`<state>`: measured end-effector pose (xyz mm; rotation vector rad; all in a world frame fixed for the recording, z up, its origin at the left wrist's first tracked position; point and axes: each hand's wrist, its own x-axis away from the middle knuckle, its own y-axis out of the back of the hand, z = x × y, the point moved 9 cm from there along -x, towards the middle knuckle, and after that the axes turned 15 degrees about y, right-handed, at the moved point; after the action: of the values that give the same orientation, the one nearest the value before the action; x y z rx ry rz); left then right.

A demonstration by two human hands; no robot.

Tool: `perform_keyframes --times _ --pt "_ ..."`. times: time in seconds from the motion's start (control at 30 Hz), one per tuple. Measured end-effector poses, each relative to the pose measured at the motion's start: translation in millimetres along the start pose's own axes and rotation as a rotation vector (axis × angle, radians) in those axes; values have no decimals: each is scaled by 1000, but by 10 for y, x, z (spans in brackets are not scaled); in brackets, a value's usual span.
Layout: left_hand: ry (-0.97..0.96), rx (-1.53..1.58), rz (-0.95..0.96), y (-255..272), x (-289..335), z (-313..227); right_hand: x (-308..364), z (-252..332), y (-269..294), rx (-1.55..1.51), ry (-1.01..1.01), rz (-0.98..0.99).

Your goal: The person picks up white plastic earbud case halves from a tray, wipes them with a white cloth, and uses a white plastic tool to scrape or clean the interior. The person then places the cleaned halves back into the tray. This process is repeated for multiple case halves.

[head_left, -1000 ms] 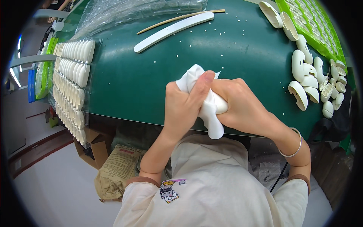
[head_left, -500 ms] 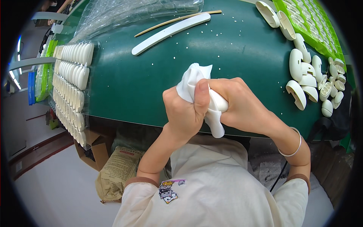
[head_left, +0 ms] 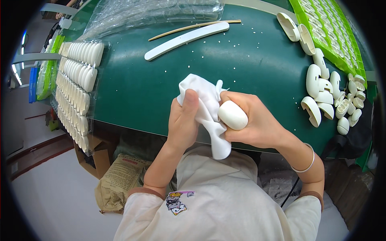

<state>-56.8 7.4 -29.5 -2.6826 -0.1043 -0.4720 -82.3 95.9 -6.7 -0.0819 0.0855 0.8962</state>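
"Head view: by the left hand (head_left: 183, 121), what is held?"

"A white cloth (head_left: 201, 92) is gripped there, with the thumb pressed on top. One loose fold of it is hung down between the two hands."

"And by the right hand (head_left: 258, 115)?"

"A smooth off-white piece (head_left: 233, 115) is held, and it is enclosed by the curled hand. Its rounded part is exposed on the side facing the left hand, just beside the cloth. Whether the cloth is also pinched by the right hand cannot be told, because the fingers are partly hidden."

"What is placed around the hands?"

"Beyond them, on the green table (head_left: 136, 84), a curved white strip (head_left: 189, 40) and a thin wooden stick (head_left: 201, 25) are seen. To the right of the right hand, off-white shells (head_left: 313, 81) are gathered near a bright green tray (head_left: 327, 51). Well to the left of the left hand, white pieces (head_left: 89, 79) are arranged in rows."
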Motion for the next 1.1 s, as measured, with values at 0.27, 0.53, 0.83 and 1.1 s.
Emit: perform_keyframes --times 0.27,0.53,0.83,1.1 --pt "-134 -73 146 -191 196 -228 -13 61 103 154 160 -137" --pt "-479 -172 32 -192 310 -308 30 187 131 339 352 -214" --pt "-179 71 99 -186 266 -162 86 165 141 393 336 -271" --pt "-210 68 -313 116 383 -148 62 11 -17 56 51 -200"
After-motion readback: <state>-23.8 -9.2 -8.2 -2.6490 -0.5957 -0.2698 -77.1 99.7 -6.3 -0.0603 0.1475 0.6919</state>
